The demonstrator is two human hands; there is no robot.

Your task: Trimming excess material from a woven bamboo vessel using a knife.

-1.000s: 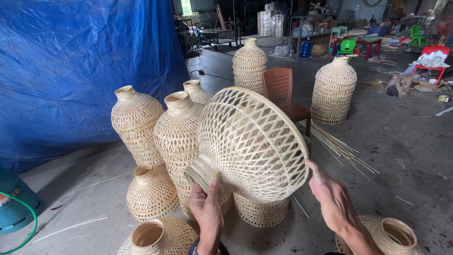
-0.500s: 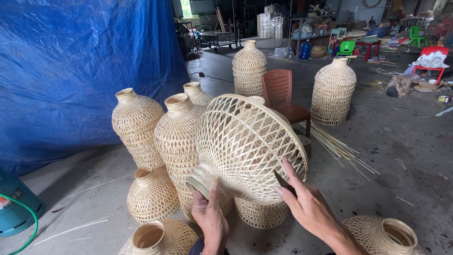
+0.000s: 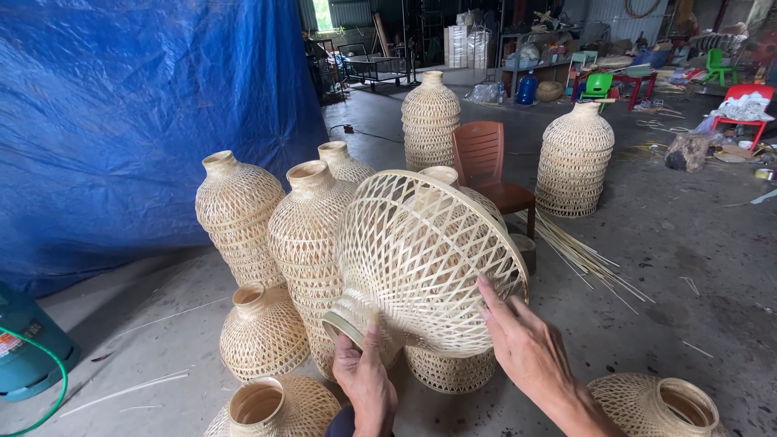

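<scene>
I hold a woven bamboo lampshade tilted on its side, its wide open rim facing away to the right. My left hand grips its narrow neck from below. My right hand rests with spread fingers on the lower part of the wide woven body, near the rim. Behind the shade stand tall woven bamboo vases, partly hidden by it.
More woven shades sit on the concrete floor at bottom left and bottom right. A brown plastic chair, loose bamboo strips, a blue tarp wall and a teal gas cylinder surround the spot.
My right hand moved from the shade's rim edge inward onto its woven body. The shade has turned slightly, its rim tipping further away from me.
</scene>
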